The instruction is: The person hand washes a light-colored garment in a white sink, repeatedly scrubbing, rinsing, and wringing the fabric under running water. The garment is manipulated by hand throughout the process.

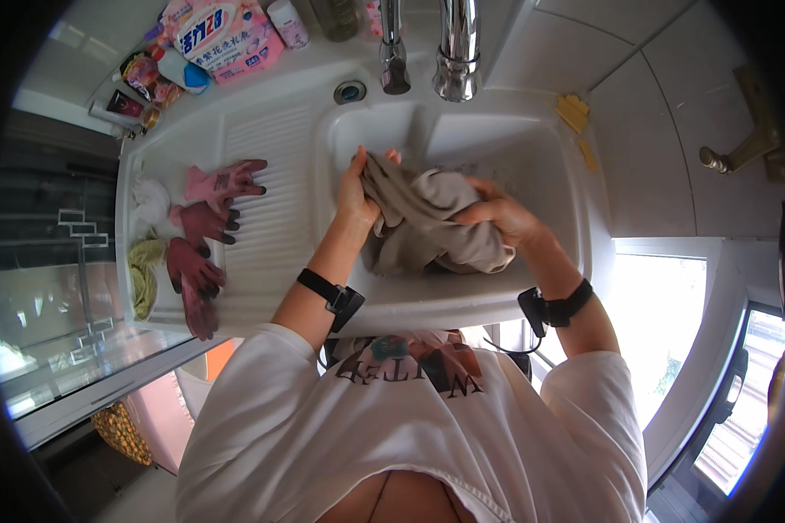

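Observation:
A bunched grey-brown cloth or garment (425, 222) is held over the basin of a white laundry sink (530, 140). My left hand (361, 189) grips its upper left end, thumb up and fingers partly hidden behind the fabric. On the right side, my right hand (500, 212) closes around a lighter grey fold of the same cloth. The lower part of the cloth hangs down into the basin; whether it touches the bottom I cannot tell. Above the basin, a chrome faucet (456, 59) and a second, narrower chrome tap (394, 62) come down from the back.
Pink work gloves with dark fingertips (226, 183) lie on the ribbed washboard (268, 196), beside a yellow-green cloth (145, 274) and a white cloth (152, 201). A pink laundry detergent pack (226, 42) and several bottles line the back left ledge. Yellow sponge pieces (572, 112) sit at the right rim.

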`<state>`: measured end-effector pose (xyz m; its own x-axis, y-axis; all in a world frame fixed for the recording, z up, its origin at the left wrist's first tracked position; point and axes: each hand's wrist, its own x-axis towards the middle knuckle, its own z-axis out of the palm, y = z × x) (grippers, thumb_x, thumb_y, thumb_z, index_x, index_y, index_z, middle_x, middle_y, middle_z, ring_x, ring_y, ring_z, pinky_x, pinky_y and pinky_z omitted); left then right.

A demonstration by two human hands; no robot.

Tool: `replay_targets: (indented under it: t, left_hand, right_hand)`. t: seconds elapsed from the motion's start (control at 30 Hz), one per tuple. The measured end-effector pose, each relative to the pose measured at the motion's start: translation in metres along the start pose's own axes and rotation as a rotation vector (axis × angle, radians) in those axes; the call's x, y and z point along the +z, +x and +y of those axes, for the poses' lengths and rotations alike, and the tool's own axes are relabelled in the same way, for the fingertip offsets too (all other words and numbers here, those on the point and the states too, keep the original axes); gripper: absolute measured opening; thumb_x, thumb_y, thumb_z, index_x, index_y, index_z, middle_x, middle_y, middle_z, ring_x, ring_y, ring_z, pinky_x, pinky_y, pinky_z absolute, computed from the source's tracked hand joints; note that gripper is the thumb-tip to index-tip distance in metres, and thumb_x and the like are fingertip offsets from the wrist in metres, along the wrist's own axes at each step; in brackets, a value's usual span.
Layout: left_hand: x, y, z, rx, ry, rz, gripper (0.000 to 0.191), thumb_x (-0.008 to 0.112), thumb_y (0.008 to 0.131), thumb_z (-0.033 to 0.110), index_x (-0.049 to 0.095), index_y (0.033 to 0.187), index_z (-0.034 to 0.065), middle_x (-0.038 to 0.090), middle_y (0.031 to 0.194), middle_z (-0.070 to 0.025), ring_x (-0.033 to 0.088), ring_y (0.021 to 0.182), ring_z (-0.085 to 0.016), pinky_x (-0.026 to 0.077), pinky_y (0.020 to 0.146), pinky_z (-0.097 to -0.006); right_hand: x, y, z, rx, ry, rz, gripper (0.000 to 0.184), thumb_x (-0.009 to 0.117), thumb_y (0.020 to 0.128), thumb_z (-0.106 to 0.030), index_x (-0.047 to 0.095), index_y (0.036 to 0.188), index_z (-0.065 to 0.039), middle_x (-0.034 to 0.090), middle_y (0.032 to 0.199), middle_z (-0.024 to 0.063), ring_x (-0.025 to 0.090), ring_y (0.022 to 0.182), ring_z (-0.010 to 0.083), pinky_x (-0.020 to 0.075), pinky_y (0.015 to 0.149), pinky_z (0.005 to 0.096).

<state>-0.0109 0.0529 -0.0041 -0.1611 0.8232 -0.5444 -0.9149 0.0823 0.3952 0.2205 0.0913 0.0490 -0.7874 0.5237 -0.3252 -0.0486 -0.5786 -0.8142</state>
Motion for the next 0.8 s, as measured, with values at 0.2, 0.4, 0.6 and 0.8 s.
replay_targets:
  t: [0.2, 0.4, 0.6, 0.8]
  left_hand:
    - [-0.014, -0.001, -0.021, -0.027, 0.064, 0.004, 0.046, 0.046, 0.09, 0.045, 0.048, 0.108, 0.003, 0.053, 0.101, -0.0089, 0.057, 0.094, -0.022, 0.047, 0.084, -0.0347]
    - [-0.067, 0.034, -0.047, -0.255, -0.224, -0.79, 0.051, 0.034, 0.091, 0.05, 0.051, 0.11, 0.0056, 0.055, 0.104, -0.0066, 0.056, 0.094, -0.021, 0.045, 0.085, -0.0343]
    - [-0.058, 0.025, -0.064, -0.182, 0.135, 0.027, 0.05, 0.037, 0.092, 0.047, 0.053, 0.11, 0.0043, 0.057, 0.107, -0.007, 0.056, 0.095, -0.023, 0.047, 0.082, -0.0373]
    - [-0.009, 0.024, -0.033, -0.058, 0.45, 0.385, 0.033, 0.056, 0.085, 0.037, 0.057, 0.099, 0.0067, 0.058, 0.1, -0.0045, 0.054, 0.089, -0.015, 0.043, 0.075, -0.0277]
  right_hand:
    - [0.047, 0.054, 0.006, -0.232, -0.3, 0.46, 0.059, 0.057, 0.067, -0.004, 0.047, 0.125, -0.014, 0.053, 0.109, 0.0117, 0.052, 0.099, 0.0291, 0.0487, 0.078, 0.0387]
    - [0.103, 0.082, 0.07, -0.708, -1.327, 0.543, 0.034, 0.066, 0.06, -0.024, 0.059, 0.09, -0.012, 0.059, 0.098, 0.0058, 0.054, 0.089, 0.0261, 0.0418, 0.074, 0.0376]
    - [0.065, 0.117, 0.073, -0.386, -1.033, 0.772, 0.026, 0.062, 0.069, -0.026, 0.06, 0.082, -0.004, 0.062, 0.073, 0.0173, 0.06, 0.069, 0.0362, 0.0473, 0.064, 0.0423]
    - [-0.055, 0.125, 0.059, 0.103, -0.879, 0.859, 0.051, 0.062, 0.072, -0.04, 0.06, 0.106, -0.002, 0.062, 0.098, 0.0219, 0.06, 0.093, 0.0345, 0.0469, 0.08, 0.04]
